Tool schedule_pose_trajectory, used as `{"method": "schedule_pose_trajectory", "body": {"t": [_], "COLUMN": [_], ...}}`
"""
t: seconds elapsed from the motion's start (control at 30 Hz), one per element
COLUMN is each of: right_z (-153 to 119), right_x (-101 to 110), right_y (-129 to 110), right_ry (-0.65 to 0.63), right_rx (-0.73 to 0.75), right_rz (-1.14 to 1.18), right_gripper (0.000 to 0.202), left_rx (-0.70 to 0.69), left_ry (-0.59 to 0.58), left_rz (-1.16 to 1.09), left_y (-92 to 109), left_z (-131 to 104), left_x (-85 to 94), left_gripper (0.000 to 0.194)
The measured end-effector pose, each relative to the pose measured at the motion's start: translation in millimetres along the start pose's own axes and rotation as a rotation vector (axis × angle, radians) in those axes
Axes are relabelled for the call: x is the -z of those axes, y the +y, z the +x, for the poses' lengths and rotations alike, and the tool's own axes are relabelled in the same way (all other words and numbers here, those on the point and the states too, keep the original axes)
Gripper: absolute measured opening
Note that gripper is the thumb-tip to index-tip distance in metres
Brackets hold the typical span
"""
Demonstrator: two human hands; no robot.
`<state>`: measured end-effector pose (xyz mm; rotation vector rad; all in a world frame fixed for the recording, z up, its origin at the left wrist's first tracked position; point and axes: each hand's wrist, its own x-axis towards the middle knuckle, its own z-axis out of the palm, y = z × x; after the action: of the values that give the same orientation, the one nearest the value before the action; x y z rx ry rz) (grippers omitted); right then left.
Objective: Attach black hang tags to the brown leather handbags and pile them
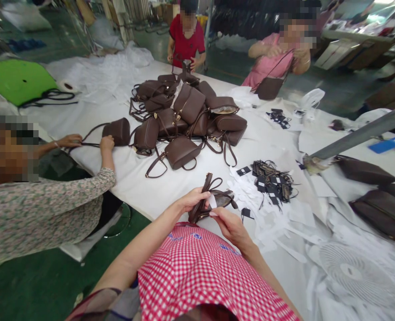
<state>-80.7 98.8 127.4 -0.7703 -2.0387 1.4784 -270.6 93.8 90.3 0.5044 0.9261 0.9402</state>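
Close to my body at the table's near edge lies a brown bag (221, 199) with its strap looped on top. My left hand (194, 199) is closed on the upper left part of the bag and strap. A small white slip (212, 201) shows between my hands. My right hand (229, 223) pinches at the bag's near edge, with a bit of white at its fingertips. Black tags with cords (272, 180) lie in a heap to the right, beside white paper strips (269, 223).
A pile of brown bags (187, 111) fills the middle of the white table (123, 165). At left a person's hands hold a bag (117, 131). Two people stand beyond. A fan (354, 272), a metal pole (361, 133) and more bags (381, 211) are at right.
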Motion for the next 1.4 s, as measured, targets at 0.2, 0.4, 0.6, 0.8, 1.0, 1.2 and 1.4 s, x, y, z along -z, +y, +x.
{"method": "schedule_pose_trajectory", "body": {"t": [0.2,0.4,0.6,0.8,1.0,1.2,1.4], "right_z": [-2.7,8.1,15.6,29.6,30.9,36.4,43.6], "right_x": [4.4,-8.2,-17.6,-16.7,-26.3,-33.3,-31.4], "right_y": [10.4,23.7,32.6,27.7,15.9,30.1,36.8], "right_ry": [0.158,0.406,0.298,0.368,0.342,0.522,0.629], "right_rx": [-0.079,-0.417,-0.574,-0.533,-0.533,-0.604,-0.55], "right_rz": [0.26,0.423,0.447,0.498,0.865,0.847,1.005], "right_gripper": [0.045,0.034,0.028,0.024,0.036,0.05,0.042], "left_rx": [-0.069,-0.116,-0.225,-0.277,-0.361,-0.366,-0.476], "left_ry": [0.086,0.057,0.209,0.378,0.431,0.404,0.392], "left_rz": [0.064,0.131,0.562,1.058,0.788,0.811,1.01], "left_y": [2.4,1.3,4.8,8.8,4.7,-3.3,-6.2], "left_z": [-2.2,-5.1,-10.3,-18.8,-14.0,-3.3,-3.0], "left_x": [-6.5,-10.8,-19.1,-37.6,-42.9,-47.7,-35.4], "left_gripper": [0.025,0.026,0.012,0.006,0.015,0.014,0.037]}}
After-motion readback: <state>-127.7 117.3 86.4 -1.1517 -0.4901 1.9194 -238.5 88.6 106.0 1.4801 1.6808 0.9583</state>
